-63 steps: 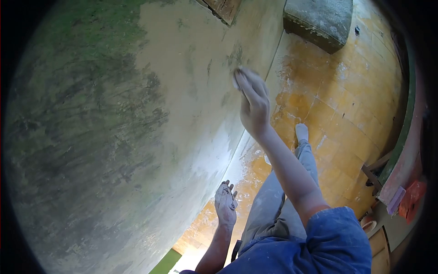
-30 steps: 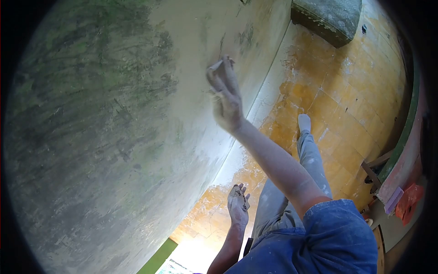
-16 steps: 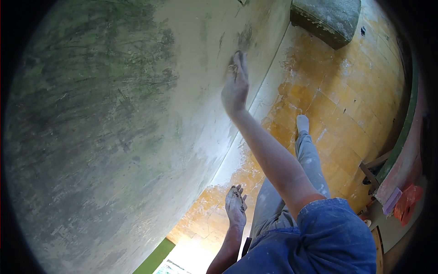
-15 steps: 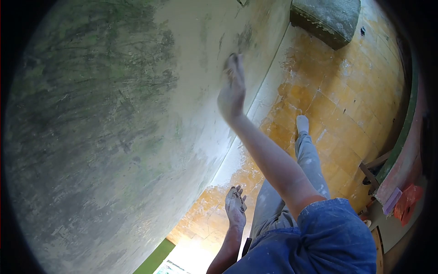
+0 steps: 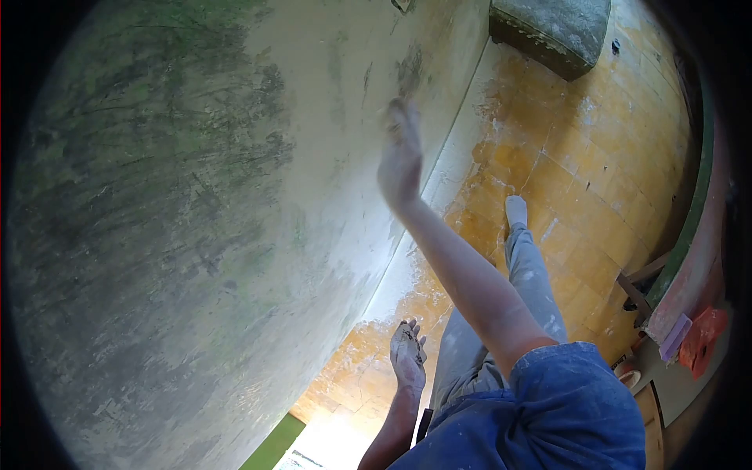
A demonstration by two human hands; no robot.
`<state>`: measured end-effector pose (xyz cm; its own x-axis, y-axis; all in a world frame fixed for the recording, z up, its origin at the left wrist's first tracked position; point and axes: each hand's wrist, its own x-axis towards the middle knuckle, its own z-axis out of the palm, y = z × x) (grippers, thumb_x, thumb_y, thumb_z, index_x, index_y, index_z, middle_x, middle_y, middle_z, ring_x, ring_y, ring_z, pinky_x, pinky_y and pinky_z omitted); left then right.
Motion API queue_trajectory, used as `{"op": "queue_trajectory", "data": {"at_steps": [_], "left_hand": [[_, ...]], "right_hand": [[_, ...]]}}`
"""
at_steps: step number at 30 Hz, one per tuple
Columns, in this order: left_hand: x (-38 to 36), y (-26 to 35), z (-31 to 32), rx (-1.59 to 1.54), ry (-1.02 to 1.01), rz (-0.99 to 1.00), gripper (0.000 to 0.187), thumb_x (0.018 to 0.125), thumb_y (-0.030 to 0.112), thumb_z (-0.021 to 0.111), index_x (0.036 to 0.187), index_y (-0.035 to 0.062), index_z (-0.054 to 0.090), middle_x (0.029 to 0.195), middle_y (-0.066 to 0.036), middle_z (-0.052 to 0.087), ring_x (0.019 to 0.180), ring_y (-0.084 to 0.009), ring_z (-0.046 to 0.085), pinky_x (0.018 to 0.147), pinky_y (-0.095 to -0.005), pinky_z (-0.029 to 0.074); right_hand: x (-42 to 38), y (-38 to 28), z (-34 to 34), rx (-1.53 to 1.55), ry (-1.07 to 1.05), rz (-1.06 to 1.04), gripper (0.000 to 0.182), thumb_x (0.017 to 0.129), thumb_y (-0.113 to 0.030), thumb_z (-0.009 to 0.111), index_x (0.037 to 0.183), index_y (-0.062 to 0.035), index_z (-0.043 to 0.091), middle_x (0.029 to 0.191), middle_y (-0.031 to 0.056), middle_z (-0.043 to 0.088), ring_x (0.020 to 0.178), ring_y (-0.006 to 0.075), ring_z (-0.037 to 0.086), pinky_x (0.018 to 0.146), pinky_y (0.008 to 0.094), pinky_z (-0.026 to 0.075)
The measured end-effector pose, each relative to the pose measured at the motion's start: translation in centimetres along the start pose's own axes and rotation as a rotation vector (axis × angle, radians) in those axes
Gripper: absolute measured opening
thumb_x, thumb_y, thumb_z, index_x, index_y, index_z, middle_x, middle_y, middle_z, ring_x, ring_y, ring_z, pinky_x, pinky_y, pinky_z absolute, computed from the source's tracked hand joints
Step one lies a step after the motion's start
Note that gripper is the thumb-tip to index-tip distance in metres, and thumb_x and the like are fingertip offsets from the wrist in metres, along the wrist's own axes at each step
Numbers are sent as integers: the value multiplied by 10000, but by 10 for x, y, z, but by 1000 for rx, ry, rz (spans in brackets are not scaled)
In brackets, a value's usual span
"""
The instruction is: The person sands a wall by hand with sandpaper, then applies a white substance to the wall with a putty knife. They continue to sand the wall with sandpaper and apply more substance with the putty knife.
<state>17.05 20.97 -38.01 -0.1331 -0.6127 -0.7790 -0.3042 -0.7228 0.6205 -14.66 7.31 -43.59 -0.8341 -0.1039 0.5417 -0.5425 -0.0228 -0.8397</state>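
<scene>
My right hand (image 5: pixel 401 157) is raised at the wall (image 5: pixel 313 157), at the end of a bare forearm that comes from a blue sleeve. Its fingers are smeared by motion, so what they hold, if anything, cannot be made out. Lower down, my left hand (image 5: pixel 408 354) is turned palm up above the tiled floor, near the wall's foot. Its fingers are spread, and pale residue with dark crumbs covers the palm. Dark green and grey smears mark the wall, with a paler band near its base.
A dusty grey-green block (image 5: pixel 548 35) stands against the wall at the top. White residue streaks the yellow tiled floor (image 5: pixel 580 204). On the right are a curved green-edged panel (image 5: pixel 689 235), a purple item (image 5: pixel 674 337) and a red item (image 5: pixel 702 341). My sock-covered foot (image 5: pixel 516 210) shows.
The view has shifted slightly. My right hand's fingertips are a little lower against the wall and more blurred. My left hand remains palm up in nearly the same place.
</scene>
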Motion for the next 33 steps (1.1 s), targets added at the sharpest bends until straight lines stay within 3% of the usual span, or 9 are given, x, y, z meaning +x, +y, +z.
{"op": "queue_trajectory", "data": {"at_steps": [3,7,9,18,23,27,29,31,33], "left_hand": [[3,0,-1,-9,0,5,463,933,263,496,1327,39,405,1309,-129,491,1209,-250,452,1003,-433,344],[8,-2,0,89,3,-20,460,940,295,430,1335,66,369,1327,-141,456,1205,-264,451,993,-447,358],[10,2,1,73,-22,6,462,939,303,428,1335,74,370,1328,-139,454,1203,-264,452,992,-449,359],[15,0,-16,-34,39,-44,459,925,253,462,1333,59,389,1313,-127,482,1193,-258,465,979,-438,368],[22,1,-17,-9,32,-48,448,928,255,425,1333,65,386,1315,-124,479,1199,-260,460,978,-441,369],[24,5,-21,18,33,-56,453,934,282,403,1333,69,382,1321,-121,474,1209,-262,450,990,-450,354],[25,5,-24,24,44,-66,456,935,291,400,1334,71,380,1323,-120,473,1211,-263,448,993,-452,349],[28,-2,-34,13,-1,-67,511,913,373,456,1338,107,359,1328,-126,441,1208,-279,430,1002,-474,327],[30,-4,-37,6,-5,-77,521,908,382,462,1339,108,358,1330,-125,438,1210,-282,427,1004,-479,324]], "right_hand": [[-1,-8,10,201,135,476,447,907,-4,453,1349,11,390,1445,212,293,1345,336,279,1117,351,216],[-34,-50,-7,160,-88,178,397,906,45,421,1303,52,433,1450,234,270,1361,332,248,1095,365,252],[-39,-15,4,328,58,332,382,924,9,416,1304,27,447,1445,240,271,1362,331,243,1095,367,260],[-24,3,11,145,93,109,413,889,1,493,1300,-38,481,1423,216,327,1355,378,224,1109,433,209],[-117,-37,5,126,-197,453,460,913,45,412,1367,32,343,1475,284,120,1366,356,210,1098,395,252],[-53,-21,22,294,187,433,465,904,-24,495,1357,-16,393,1468,254,198,1355,413,207,1099,419,232],[-9,-1,25,541,225,490,427,974,-101,372,1389,-11,331,1523,166,63,1386,281,191,1121,356,195],[39,10,8,15,101,406,448,981,-138,370,1407,-22,297,1520,161,100,1390,277,178,1124,349,178],[57,11,5,20,115,343,448,980,-140,369,1406,-19,299,1512,167,134,1391,283,173,1125,362,170]]}}
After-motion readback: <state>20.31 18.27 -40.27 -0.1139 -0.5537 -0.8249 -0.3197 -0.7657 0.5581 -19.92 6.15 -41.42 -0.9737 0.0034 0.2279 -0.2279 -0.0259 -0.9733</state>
